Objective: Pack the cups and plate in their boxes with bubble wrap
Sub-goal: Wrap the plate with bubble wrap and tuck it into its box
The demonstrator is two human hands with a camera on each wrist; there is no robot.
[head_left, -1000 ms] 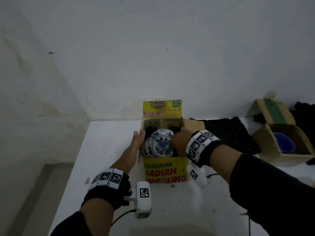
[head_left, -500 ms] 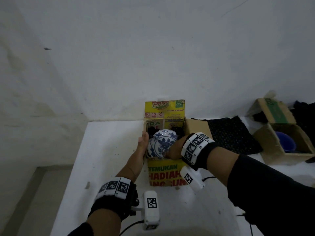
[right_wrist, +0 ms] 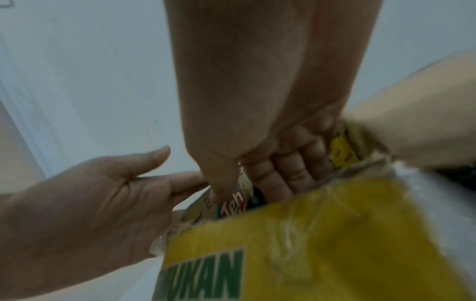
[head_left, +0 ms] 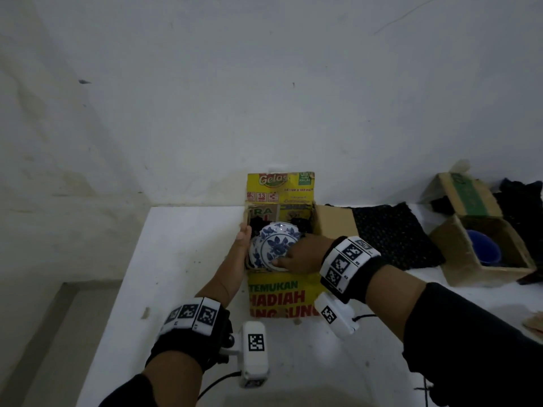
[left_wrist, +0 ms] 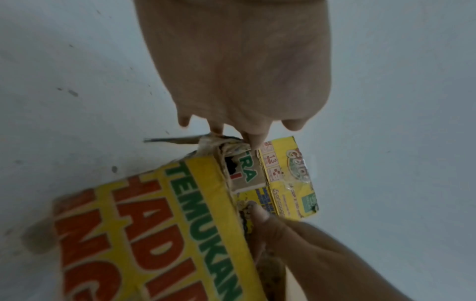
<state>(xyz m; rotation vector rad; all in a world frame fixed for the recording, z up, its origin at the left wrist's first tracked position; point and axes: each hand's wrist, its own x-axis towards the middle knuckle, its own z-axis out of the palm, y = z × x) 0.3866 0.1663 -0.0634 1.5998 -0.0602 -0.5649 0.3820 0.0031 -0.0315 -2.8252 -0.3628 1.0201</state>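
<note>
A blue-and-white flowered plate (head_left: 274,245) leans tilted inside the open yellow cardboard box (head_left: 282,298) at the table's middle. My right hand (head_left: 293,258) grips the plate's near right rim, thumb on its face, fingers curled behind it inside the box (right_wrist: 309,244). The right hand (right_wrist: 270,163) hides the plate in the right wrist view. My left hand (head_left: 243,235) lies flat with straight fingers against the box's left wall. In the left wrist view the left hand's fingertips (left_wrist: 253,140) touch the box's (left_wrist: 180,234) torn far left corner. Dark wrap (head_left: 258,223) lines the box behind the plate.
A black dotted sheet (head_left: 393,233) lies right of the yellow box. Further right, a brown cardboard box (head_left: 458,259) holds a blue cup (head_left: 482,251). The white wall stands close behind. The table's left edge (head_left: 117,289) drops to the floor.
My right hand has slid round the plate's rim from its right side toward its near edge, and the plate sits slightly lower in the box. The left hand stays on the box's left wall.
</note>
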